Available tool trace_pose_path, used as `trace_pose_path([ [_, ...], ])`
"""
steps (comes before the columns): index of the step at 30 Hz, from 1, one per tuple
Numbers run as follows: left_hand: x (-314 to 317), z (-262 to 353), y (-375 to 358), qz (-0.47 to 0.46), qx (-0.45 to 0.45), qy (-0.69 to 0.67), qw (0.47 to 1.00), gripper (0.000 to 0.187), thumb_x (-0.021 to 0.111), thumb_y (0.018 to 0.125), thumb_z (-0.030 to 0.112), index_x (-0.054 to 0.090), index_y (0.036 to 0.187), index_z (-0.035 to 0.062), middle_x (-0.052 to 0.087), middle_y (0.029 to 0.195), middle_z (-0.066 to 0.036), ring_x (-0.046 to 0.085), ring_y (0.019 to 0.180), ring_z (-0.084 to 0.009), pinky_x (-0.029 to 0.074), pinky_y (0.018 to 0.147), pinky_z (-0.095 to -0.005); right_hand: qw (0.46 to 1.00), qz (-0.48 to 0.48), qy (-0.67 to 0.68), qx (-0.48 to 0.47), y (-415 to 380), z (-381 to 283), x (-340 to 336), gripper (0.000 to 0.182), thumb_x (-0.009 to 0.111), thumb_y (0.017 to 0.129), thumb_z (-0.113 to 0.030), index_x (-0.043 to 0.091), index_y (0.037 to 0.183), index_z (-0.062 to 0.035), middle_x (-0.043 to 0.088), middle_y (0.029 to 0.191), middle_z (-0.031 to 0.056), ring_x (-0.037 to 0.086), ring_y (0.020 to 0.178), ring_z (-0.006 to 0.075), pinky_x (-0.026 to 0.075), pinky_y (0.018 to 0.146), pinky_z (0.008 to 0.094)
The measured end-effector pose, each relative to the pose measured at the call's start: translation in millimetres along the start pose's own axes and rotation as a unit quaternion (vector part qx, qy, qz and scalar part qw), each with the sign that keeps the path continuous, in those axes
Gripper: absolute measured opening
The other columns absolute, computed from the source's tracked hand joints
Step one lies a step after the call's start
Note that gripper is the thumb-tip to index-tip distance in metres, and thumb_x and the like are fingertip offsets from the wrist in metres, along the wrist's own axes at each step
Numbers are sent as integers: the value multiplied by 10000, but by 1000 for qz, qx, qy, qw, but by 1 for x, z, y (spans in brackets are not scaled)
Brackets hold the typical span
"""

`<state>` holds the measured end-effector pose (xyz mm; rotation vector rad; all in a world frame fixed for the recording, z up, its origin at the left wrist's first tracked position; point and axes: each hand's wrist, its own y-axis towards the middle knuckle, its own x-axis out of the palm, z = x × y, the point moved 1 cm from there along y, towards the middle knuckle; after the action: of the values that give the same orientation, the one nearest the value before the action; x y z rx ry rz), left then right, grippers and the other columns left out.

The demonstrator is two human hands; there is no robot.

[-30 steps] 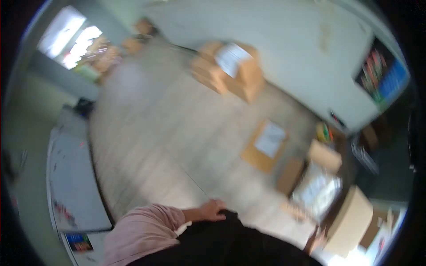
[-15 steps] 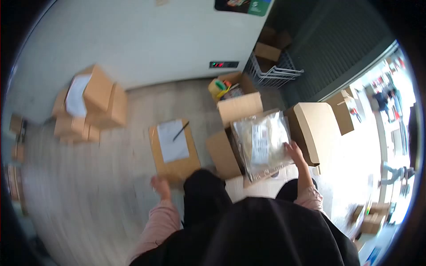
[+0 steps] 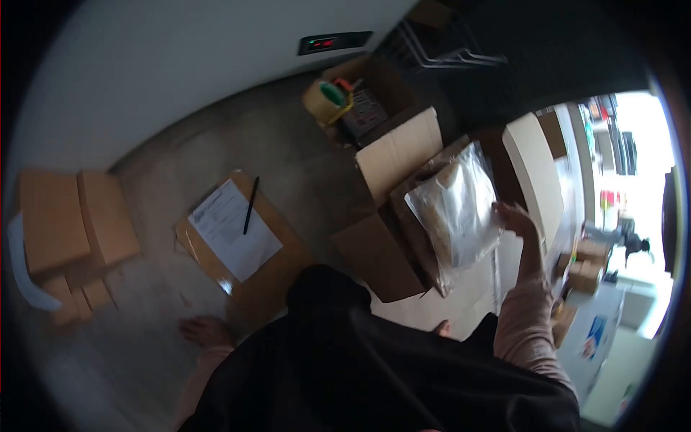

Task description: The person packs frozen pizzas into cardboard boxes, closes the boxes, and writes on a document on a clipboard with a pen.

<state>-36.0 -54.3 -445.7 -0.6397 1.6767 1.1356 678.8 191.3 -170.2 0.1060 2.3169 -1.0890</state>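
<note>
"Where is that clear plastic bag lying?"

"Just left of the right hand's fingertips, which are touching its near side edge. Its long axis is running away from the wearer, with a slight slant."

"Are those fingers gripping?"

"I can't tell; the plastic is hiding any pinch."

"And the left hand?"

"It's well apart from the bag, the fingers loosely spread and holding nothing I can see. Flat brown cardboard is lying ahead and right of them, bearing a printed sheet and a black pen."

"What's supporting the bag?"

"An open cardboard box, standing on the floor. Beyond it, ahead-left of the right fingers, a tape roll is sitting in another carton. Stacked boxes are standing ahead-left of the left fingers."
</note>
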Motion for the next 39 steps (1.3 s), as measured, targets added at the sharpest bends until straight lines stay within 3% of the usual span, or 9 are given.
trace_pose_path([
  [9,38,-11,-2,13,-34,-100,994,404,369,931,294,460,1280,112,482,1256,-147,483,1119,-328,379,948,-443,987,106,86,-79,3,24,20,492,684,736,-457,649,837,24,572,686,28,549,596,124,469,567,302],
  [15,10,3,5,-41,-140,-155,977,385,402,923,288,482,1259,118,515,1207,-160,508,1083,-332,389,937,-433,975,-35,74,-207,3,35,6,316,632,811,-332,647,919,-36,605,757,30,554,584,106,470,561,273],
  [16,64,5,21,-165,-90,-435,881,355,452,897,242,510,1202,70,518,1177,-163,518,1057,-301,410,908,-405,963,-65,14,-262,9,36,3,303,614,830,-321,641,943,-41,618,782,35,569,610,105,482,590,265],
  [18,-140,102,-13,-242,6,-743,624,320,483,869,176,520,1138,5,531,1116,-132,531,1000,-230,418,893,-344,929,-152,294,-165,23,36,17,508,576,823,-478,594,1102,-54,636,984,115,618,808,178,492,765,297],
  [22,-289,255,-109,-574,246,-685,376,588,469,899,440,391,1313,30,486,1246,-158,505,1095,-225,387,930,-332,989,-57,129,-38,-3,11,19,604,617,757,-543,592,1093,-42,616,1041,120,622,809,218,500,768,351],
  [24,-292,326,-143,-710,80,-592,373,656,547,852,448,373,1322,23,487,1239,-141,484,1129,-228,378,941,-350,994,-33,24,-103,-40,2,21,756,652,672,-599,562,1137,-10,595,1073,157,609,864,276,482,785,393],
  [30,-315,372,-190,-746,132,-530,381,708,624,788,453,403,1278,-8,495,1225,-133,514,1083,-268,412,898,-428,917,51,267,-293,-37,54,49,612,776,626,-406,548,998,24,583,924,133,589,821,201,483,695,327],
  [36,-335,278,-128,-610,218,-615,450,379,589,853,180,501,1181,12,561,1149,-74,542,1028,-208,426,900,-334,816,72,475,-321,-112,67,133,705,822,605,-286,439,1130,-11,568,997,125,577,875,202,491,738,342],
  [39,-320,199,-60,-734,87,-580,343,552,620,819,331,448,1249,32,528,1204,-111,519,1083,-258,400,949,-390,763,-96,566,-297,-149,63,202,666,798,644,-242,422,1160,-52,553,1028,97,547,938,178,460,808,327],
])
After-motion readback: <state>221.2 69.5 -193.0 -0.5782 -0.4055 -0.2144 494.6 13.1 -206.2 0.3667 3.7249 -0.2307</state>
